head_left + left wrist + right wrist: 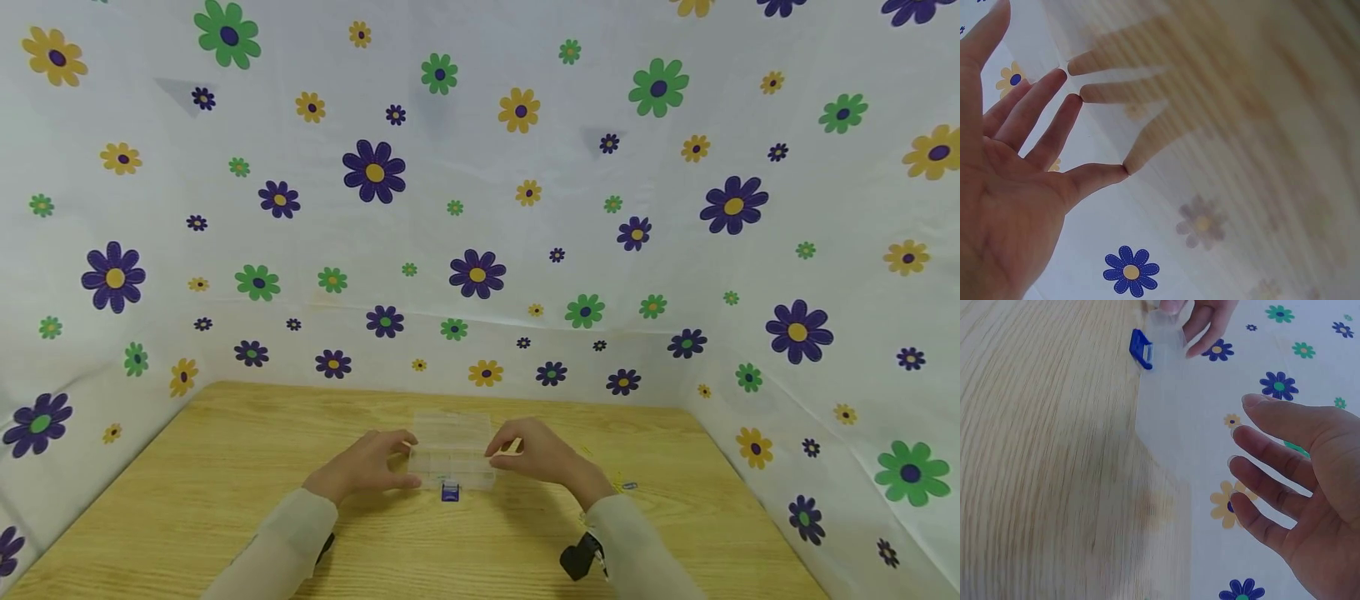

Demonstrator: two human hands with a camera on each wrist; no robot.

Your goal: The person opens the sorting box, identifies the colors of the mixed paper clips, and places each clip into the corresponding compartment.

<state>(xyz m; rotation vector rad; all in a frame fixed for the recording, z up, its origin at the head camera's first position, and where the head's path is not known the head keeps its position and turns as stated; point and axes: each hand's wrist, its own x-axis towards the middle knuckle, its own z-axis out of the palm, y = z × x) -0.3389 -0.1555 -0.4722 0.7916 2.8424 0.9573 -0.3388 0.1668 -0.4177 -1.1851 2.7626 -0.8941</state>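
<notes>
A clear compartment box (452, 458) is lying open on the worktop (420, 550), inward from the far edge's middle. The left hand (367, 463) and right hand (542, 454) are flanking it, thumb and fingers standing apart in each grip.

The left hand (1019, 181), fingers (1059, 131) spread, reflects in the glossy wood-grained table (1285, 156) beside flower-printed cloth (1079, 244).

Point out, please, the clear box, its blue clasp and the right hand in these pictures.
Clear box (474, 481): head view, on its front wall.
Blue clasp (1139, 347): right wrist view, on its blue body.
Right hand (543, 452): head view, on the back of the hand.
</notes>
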